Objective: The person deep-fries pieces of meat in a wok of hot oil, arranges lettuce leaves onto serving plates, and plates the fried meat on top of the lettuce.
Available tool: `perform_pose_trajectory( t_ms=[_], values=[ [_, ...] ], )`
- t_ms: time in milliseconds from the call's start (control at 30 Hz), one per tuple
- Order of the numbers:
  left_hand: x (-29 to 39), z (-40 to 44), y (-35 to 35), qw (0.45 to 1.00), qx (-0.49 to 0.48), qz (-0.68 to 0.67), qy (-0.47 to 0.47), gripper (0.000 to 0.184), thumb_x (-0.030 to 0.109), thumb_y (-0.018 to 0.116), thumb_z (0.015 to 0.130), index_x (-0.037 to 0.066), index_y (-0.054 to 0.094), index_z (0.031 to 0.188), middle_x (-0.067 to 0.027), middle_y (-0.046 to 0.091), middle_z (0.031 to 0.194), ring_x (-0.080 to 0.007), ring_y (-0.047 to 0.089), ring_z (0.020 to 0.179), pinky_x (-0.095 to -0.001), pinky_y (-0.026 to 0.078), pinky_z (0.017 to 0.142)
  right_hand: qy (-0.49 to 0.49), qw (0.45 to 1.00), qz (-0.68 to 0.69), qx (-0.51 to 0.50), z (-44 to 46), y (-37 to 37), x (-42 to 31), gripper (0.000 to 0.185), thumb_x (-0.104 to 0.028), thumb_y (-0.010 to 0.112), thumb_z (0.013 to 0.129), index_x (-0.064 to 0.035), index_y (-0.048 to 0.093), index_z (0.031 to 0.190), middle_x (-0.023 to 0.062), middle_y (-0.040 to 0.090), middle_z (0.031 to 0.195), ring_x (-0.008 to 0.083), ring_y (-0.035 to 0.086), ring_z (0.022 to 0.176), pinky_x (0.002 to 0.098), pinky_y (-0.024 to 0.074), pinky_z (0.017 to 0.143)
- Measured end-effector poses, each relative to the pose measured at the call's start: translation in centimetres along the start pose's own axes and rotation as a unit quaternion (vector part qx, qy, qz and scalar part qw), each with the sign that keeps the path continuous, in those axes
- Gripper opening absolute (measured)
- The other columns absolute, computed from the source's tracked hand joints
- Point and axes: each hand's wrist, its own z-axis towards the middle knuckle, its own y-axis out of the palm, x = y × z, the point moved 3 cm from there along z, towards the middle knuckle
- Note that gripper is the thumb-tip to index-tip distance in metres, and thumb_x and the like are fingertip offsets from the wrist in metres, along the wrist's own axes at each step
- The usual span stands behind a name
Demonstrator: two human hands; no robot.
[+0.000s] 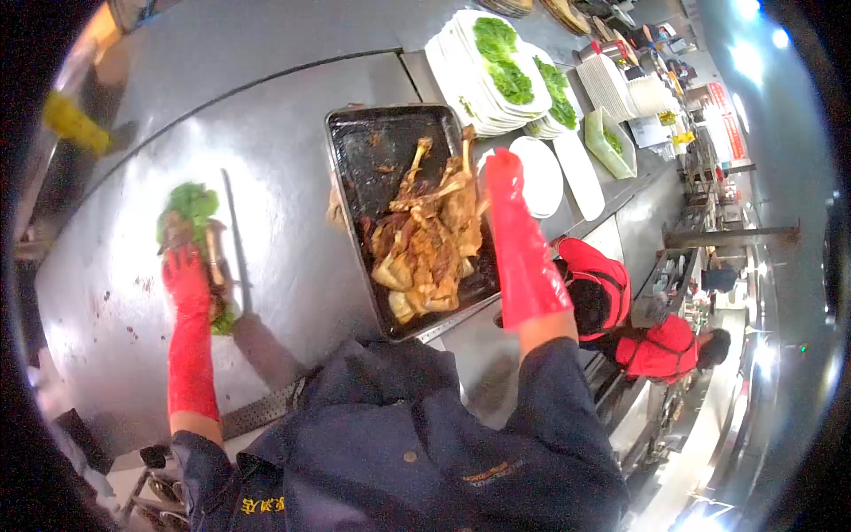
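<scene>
My left hand (184, 270), in a long red rubber glove, is at a piece of cooked meat on the bone (214, 253), its fingers curled against it. Green lettuce (191, 206) shows beyond and below that meat. My right hand (505, 182), gloved the same way, is at the right side of a dark metal tray (359, 133). Its fingers are seen edge-on, and I cannot tell whether they grip anything. Several browned roasted legs (434, 239) are heaped in the tray, bone ends pointing away from me.
Stacked white plates (452, 66) topped with lettuce stand beyond the tray. White plates (538, 177) lie to its right, near a pale green container (610, 146). Two people in red tops (603, 279) are at the right. Dark specks dot the steel counter (97, 239).
</scene>
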Motion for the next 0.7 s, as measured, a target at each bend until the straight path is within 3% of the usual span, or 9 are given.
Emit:
perform_pose_trajectory(
  t_ms=[100,167,267,333,400,433,500,567,700],
  values=[
    [-2.9,2.0,-3.4,0.994,-0.02,-0.104,-0.031,0.042,0.026,0.043,0.107,0.012,0.055,0.144,-0.0113,0.058,0.143,-0.0299,0.055,0.126,-0.0441,0.043,0.102,0.255,0.922,0.277,-0.09,11.1,-3.4,5.9,0.02,-0.018,0.078,0.088,-0.0062,0.071,0.102,0.0068,0.07,0.086,0.0181,0.063,0.068,0.0336,0.0506,0.056],
    [-3.1,1.1,1.3,0.968,0.054,-0.238,-0.063,0.04,0.028,0.046,0.105,0.006,0.06,0.136,-0.0139,0.066,0.131,-0.0291,0.064,0.115,-0.0417,0.05,0.095,0.325,0.941,0.099,-0.01,14.1,-4.6,0.5,0.026,-0.031,0.073,0.089,-0.0071,0.071,0.081,0.0111,0.068,0.067,0.0234,0.067,0.062,0.0428,0.0513,0.061],
    [-1.0,3.0,2.3,0.927,0.109,-0.342,-0.108,0.036,0.029,0.05,0.104,0.005,0.066,0.126,-0.0102,0.067,0.11,-0.0239,0.064,0.099,-0.0388,0.051,0.086,0.229,0.969,-0.081,-0.046,22.1,-6.5,4.9,0.023,-0.031,0.074,0.089,-0.0075,0.072,0.087,0.0075,0.067,0.07,0.0198,0.062,0.058,0.0383,0.0481,0.057],
    [-1.7,4.3,5.1,0.56,0.061,-0.793,-0.231,0.034,0.032,0.055,0.103,0.006,0.069,0.12,-0.0072,0.07,0.101,-0.02,0.064,0.089,-0.0352,0.052,0.078,0.117,0.964,-0.2,-0.128,25.4,-6.8,7.4,0.023,-0.03,0.075,0.089,-0.0077,0.073,0.092,0.0051,0.066,0.071,0.0174,0.058,0.056,0.0353,0.0459,0.054],
    [-2.9,1.7,1.2,0.914,0.031,-0.347,-0.207,0.033,0.031,0.047,0.103,0.013,0.071,0.119,-0.0167,0.073,0.113,-0.0364,0.068,0.103,-0.0463,0.053,0.089,0.071,0.954,-0.211,-0.199,28.1,-5.2,9.5,0.023,-0.03,0.076,0.088,-0.0079,0.074,0.096,0.0027,0.065,0.072,0.0149,0.055,0.054,0.0323,0.0438,0.051],
    [-1.3,1.1,-5.0,0.933,-0.037,-0.288,-0.212,0.032,0.028,0.049,0.101,0.012,0.071,0.117,-0.0205,0.07,0.117,-0.0371,0.066,0.109,-0.0469,0.051,0.095,0.091,0.955,-0.189,-0.21,29.9,-5.2,11.1,0.024,-0.03,0.077,0.088,-0.008,0.074,0.098,0.0015,0.064,0.073,0.0137,0.053,0.053,0.0308,0.0427,0.05],
    [-0.7,-0.3,-4.9,0.961,0.134,-0.081,-0.229,0.038,0.023,0.054,0.093,0.012,0.066,0.127,-0.0159,0.065,0.134,-0.0361,0.06,0.123,-0.0511,0.05,0.099,0.196,0.954,-0.109,-0.201,32.7,-4.7,12.5,0.025,-0.029,0.078,0.088,-0.0083,0.075,0.102,-0.0009,0.063,0.074,0.0113,0.05,0.05,0.0278,0.0406,0.047],
    [0.3,-2.4,-3.5,0.916,0.102,-0.138,-0.363,0.05,0.022,0.057,0.09,0.014,0.06,0.139,-0.0134,0.053,0.15,-0.0371,0.054,0.132,-0.0518,0.048,0.104,0.296,0.937,-0.043,-0.183,33.2,-4.7,12.0,0.028,-0.029,0.079,0.088,-0.0085,0.076,0.107,-0.0033,0.063,0.076,0.0088,0.046,0.048,0.0248,0.0384,0.045],
    [0.7,-1.5,-3.2,0.903,0.014,-0.211,-0.374,0.06,0.019,0.058,0.086,0.02,0.054,0.146,-0.0116,0.038,0.163,-0.0415,0.048,0.139,-0.0503,0.044,0.112,0.343,0.897,0.053,-0.273,32.2,-7.4,8.9,0.022,-0.029,0.081,0.086,-0.0127,0.074,0.099,-0.0067,0.054,0.066,0.0051,0.039,0.041,0.021,0.0338,0.038]
  ],
)
